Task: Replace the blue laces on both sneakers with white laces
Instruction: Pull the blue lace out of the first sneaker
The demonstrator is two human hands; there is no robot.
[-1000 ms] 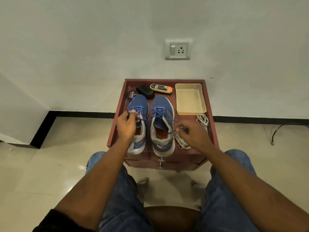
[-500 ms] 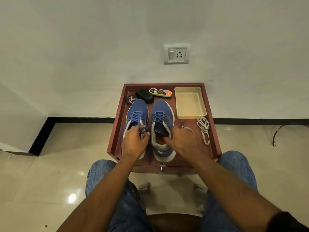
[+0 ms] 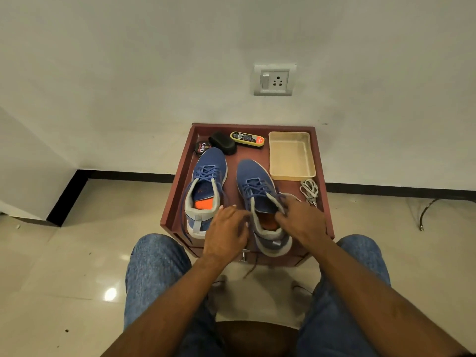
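Head view | left sneaker point(image 3: 206, 186) on red table point(image 3: 177, 202), blue laces point(image 3: 206, 172) threaded, untouched | left hand point(image 3: 226, 233) between sneakers, fingers loosely spread, holding nothing | right sneaker point(image 3: 260, 199) angled, heel past table edge | right hand point(image 3: 301, 219) pinching its collar and lace end | white laces point(image 3: 309, 191) bundled just right, apart.

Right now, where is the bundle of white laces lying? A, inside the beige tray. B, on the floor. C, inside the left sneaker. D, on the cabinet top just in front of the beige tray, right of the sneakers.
D: the white laces lie coiled on the red cabinet top, just nearer the person than the beige tray, right of the right sneaker.
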